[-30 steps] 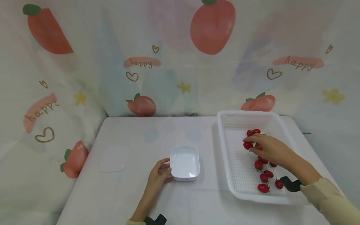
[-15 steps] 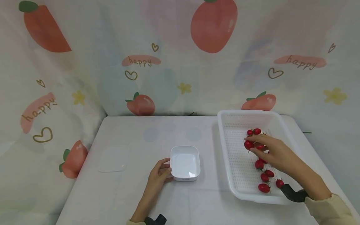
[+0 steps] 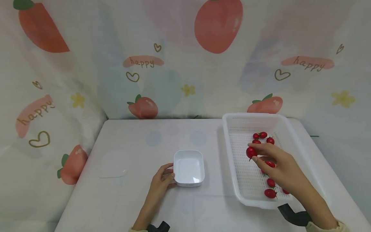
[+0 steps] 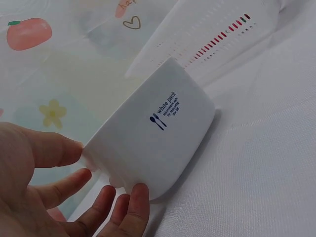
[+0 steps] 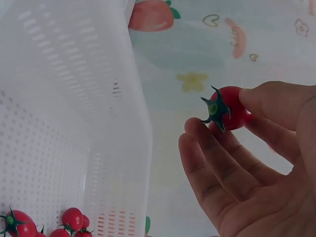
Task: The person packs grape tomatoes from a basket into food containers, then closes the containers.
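Observation:
Between thumb and fingers, my right hand [image 3: 275, 161] pinches a red cherry tomato [image 5: 231, 107] with a green star-shaped stem end. In the head view it hovers over the white perforated basket [image 3: 232, 174]. Several more cherry tomatoes [image 3: 270, 193] lie in that basket, some hidden behind the hand. My left hand [image 3: 162, 178] touches the left side of a small square white container [image 3: 189, 167] standing on the table. From the left wrist view, its fingertips rest against the container's wall, which bears blue "white pack" print and a spoon-and-fork mark. Inside the container I see only its bare white floor.
A clear, hardly visible flat lid [image 3: 113, 164] lies on the white-covered table to the left. Behind the table hangs a patterned cloth [image 3: 174, 80] with printed fruit and "happy" lettering; it also covers the left side. The basket's raised rim stands right of the container.
My right hand has drawn the cherry tomato up and slightly toward me, away from the others in the basket. My left hand stays at the container. The head view has shifted slightly.

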{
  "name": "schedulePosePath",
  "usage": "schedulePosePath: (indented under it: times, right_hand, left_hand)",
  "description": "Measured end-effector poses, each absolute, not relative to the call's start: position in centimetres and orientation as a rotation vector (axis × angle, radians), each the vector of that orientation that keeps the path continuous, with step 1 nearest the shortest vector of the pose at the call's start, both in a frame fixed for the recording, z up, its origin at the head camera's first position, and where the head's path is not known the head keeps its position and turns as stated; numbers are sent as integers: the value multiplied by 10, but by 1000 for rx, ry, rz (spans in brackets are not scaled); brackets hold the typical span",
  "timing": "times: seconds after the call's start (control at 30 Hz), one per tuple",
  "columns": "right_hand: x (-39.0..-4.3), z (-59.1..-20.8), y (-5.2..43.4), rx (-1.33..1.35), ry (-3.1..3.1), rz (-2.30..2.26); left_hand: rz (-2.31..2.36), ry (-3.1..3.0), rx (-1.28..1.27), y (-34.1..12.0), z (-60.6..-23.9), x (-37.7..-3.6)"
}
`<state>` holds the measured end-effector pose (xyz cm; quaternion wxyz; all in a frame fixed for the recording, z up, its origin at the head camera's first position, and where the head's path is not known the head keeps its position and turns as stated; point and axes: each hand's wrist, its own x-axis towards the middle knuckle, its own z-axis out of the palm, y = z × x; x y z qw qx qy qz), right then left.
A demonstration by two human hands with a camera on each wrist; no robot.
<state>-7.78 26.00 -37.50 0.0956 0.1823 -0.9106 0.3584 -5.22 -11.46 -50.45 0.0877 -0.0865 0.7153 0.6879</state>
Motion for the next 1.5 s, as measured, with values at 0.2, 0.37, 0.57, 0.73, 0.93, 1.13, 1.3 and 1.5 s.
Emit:
schedulePosePath:
  times: [0.2,0.37,0.57,0.73,0.93,1.13,1.3,1.5]
  right_hand:
    - [-67,-374,248,479,-2661,1070]
    - [-60,-374,238,447,-2582,1132]
    - [-53,-376,227,495,-2464,1211]
    - [-47,-377,214,519,-2417,1199]
    - [-40,-376,198,523,-2397,1224]
    - [-39,-377,188,519,-2377,1319]
    - [-42,-383,179,524,-2377,1357]
    - [-45,-391,165,534,-2382,1431]
  left_hand:
    - [2031,2132,-295,-115,-506,-53]
    - [2024,2128,-301,-113,-507,-54]
    - [2033,2138,-293,-113,-508,-52]
    - [2032,2131,-312,-113,-507,-51]
    - [2039,2125,-294,-113,-506,-52]
    - [2026,2124,-303,-112,-506,-54]
    - [2015,2143,-313,-111,-505,-53]
    - [1995,2168,-329,-110,-507,-54]
